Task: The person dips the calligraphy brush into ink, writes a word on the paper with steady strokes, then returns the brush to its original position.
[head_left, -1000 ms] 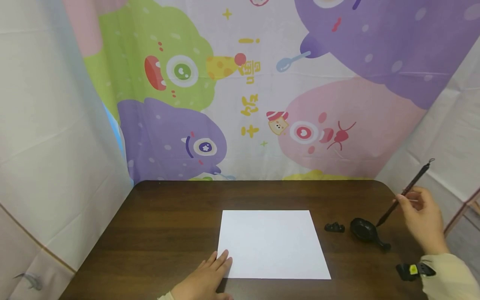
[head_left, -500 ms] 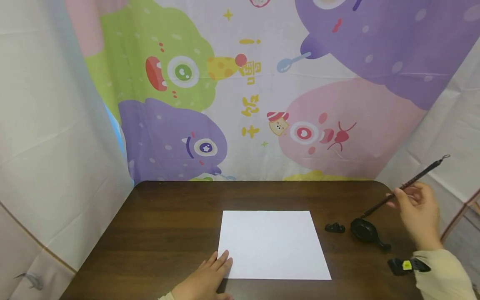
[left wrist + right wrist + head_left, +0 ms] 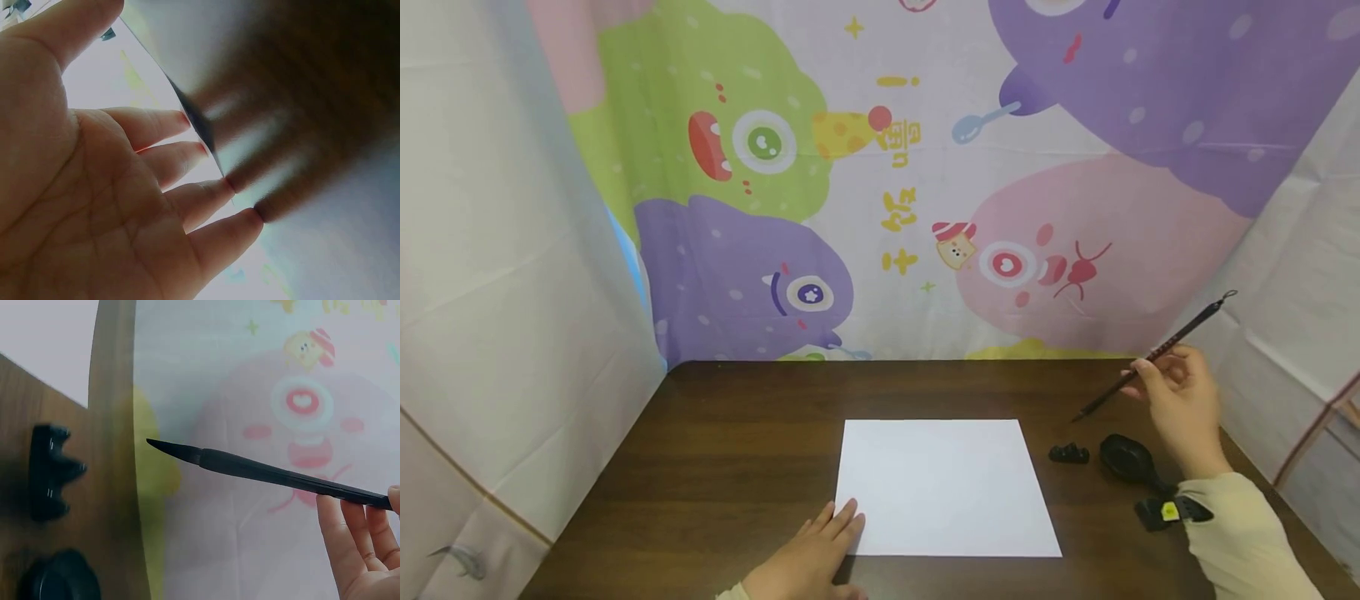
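Held in my right hand (image 3: 1186, 408) is a dark writing brush (image 3: 1150, 358), pinched between thumb and fingers at mid-handle. Its black tip points down and left, above the table behind the brush rest. The right wrist view shows the brush (image 3: 262, 475) with its pointed dark bristles, touching nothing. My left hand (image 3: 808, 546) lies with straight fingers on the lower left edge of a blank white sheet of paper (image 3: 947, 492). From the left wrist view, the left hand's fingertips (image 3: 247, 215) touch the paper's edge and the surface.
A small black brush rest (image 3: 1069, 453) with peaks stands right of the paper. Beside it sits a black ink dish (image 3: 1126, 457) with a handle, partly below my right wrist. The brown table (image 3: 700, 467) meets a cartoon-printed curtain (image 3: 910, 183) at the back.
My right hand has carried the brush leftward and up, away from the ink dish, where its tip was at the rim. The left hand and paper have stayed put.
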`<state>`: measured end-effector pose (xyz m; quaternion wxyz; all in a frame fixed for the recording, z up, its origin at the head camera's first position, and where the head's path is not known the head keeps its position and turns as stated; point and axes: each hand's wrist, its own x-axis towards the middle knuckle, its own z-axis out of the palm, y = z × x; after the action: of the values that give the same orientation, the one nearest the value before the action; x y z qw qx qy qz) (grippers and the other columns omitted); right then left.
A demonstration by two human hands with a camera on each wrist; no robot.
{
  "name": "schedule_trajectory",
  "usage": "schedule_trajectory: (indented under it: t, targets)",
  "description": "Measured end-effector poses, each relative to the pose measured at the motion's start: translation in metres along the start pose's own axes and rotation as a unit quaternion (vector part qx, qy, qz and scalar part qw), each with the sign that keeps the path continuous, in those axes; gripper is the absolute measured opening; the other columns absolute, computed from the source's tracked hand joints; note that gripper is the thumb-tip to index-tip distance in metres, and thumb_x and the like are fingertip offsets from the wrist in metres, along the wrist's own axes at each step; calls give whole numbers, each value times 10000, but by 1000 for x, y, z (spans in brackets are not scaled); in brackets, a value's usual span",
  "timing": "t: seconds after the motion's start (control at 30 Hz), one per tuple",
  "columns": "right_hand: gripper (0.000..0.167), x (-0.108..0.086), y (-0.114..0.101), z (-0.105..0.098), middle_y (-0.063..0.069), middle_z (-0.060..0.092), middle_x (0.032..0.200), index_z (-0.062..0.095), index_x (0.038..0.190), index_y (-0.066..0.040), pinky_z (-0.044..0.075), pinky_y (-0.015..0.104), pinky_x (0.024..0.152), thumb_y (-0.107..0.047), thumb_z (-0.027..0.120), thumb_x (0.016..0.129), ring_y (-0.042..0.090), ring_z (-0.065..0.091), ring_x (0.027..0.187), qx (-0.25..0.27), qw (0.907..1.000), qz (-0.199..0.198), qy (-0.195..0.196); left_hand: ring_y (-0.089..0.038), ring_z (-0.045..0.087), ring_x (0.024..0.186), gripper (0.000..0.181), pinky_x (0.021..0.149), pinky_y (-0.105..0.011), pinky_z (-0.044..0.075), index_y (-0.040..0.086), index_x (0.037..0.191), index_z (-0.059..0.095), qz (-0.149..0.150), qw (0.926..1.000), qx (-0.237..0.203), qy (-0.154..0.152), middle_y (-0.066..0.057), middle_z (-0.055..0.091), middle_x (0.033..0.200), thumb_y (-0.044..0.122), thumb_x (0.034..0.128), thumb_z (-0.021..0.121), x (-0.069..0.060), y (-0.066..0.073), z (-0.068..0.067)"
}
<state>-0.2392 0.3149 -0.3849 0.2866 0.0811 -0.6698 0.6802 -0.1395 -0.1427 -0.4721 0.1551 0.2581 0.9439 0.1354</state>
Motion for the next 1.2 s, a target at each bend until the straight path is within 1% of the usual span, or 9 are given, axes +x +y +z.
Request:
schedule_trajectory:
  t: [0.13, 0.3, 0.43, 0.6, 0.67, 0.83, 0.97, 1.2]
  targets:
    - [238, 2, 1, 17, -25, 631, 907, 519, 1091, -125, 582, 194, 640, 38, 587, 931, 28, 697, 794, -6, 9998, -60, -165, -475, 305, 1429, 911, 1063, -660, 349, 41, 1482, 401, 4, 10000, -38, -13, -175, 305, 1591, 524, 791, 745, 0, 0, 0]
    - [202, 2, 3, 37, -9, 620, 896, 489, 1100, -12, 582, 202, 632, 48, 582, 930, 22, 694, 781, -173, 9986, -215, -449, -473, 299, 1433, 915, 1065, -660, 347, 41, 1483, 401, -15, 10000, -58, -12, -171, 300, 1594, 530, 788, 744, 0, 0, 0]
    - [194, 2, 2, 53, -37, 600, 897, 476, 1091, 3, 583, 202, 639, 32, 586, 934, 6, 682, 767, -487, 9966, -278, -612, -474, 307, 1428, 909, 1059, -661, 353, 40, 1478, 408, -4, 10000, -23, 7, -174, 308, 1590, 522, 788, 748, 0, 1, -1]
    - [228, 2, 1, 72, -69, 592, 891, 442, 1096, 85, 585, 202, 645, 4, 589, 942, -2, 675, 758, -743, 9927, -365, -873, -472, 310, 1427, 897, 1060, -658, 355, 43, 1476, 413, -16, 10000, -7, 6, -173, 313, 1588, 514, 791, 749, 0, 2, -1]
    - [237, 2, 1, 79, -65, 592, 889, 449, 1100, 92, 587, 209, 644, -8, 595, 942, 4, 675, 756, -764, 9914, -380, -988, -472, 310, 1428, 895, 1059, -658, 355, 44, 1476, 414, -22, 10000, -13, 5, -172, 314, 1588, 512, 791, 750, 0, 2, -2]
    - [225, 0, 3, 99, -57, 581, 897, 488, 1110, 59, 590, 218, 630, -25, 609, 940, 3, 658, 728, -917, 9879, -390, -1187, -473, 317, 1423, 892, 1056, -657, 360, 42, 1472, 420, -12, 10000, -1, 31, -175, 323, 1583, 505, 788, 756, -1, 2, -2]
    - [248, -3, 3, 114, -30, 576, 915, 497, 1134, 66, 581, 197, 616, -9, 620, 931, -9, 640, 703, -1051, 9849, -366, -1328, -472, 322, 1421, 886, 1056, -653, 364, 42, 1470, 423, 1, 10000, 40, 46, -177, 327, 1580, 500, 790, 757, -1, 2, -2]
    - [275, -6, 6, 136, 176, 580, 978, 512, 1166, 51, 571, 176, 622, -41, 630, 935, 19, 640, 717, -1229, 9786, -326, -1618, -478, 321, 1419, 875, 1050, -664, 360, 47, 1468, 427, -5, 10000, -18, 64, -178, 331, 1578, 493, 791, 757, 0, 1, 0]
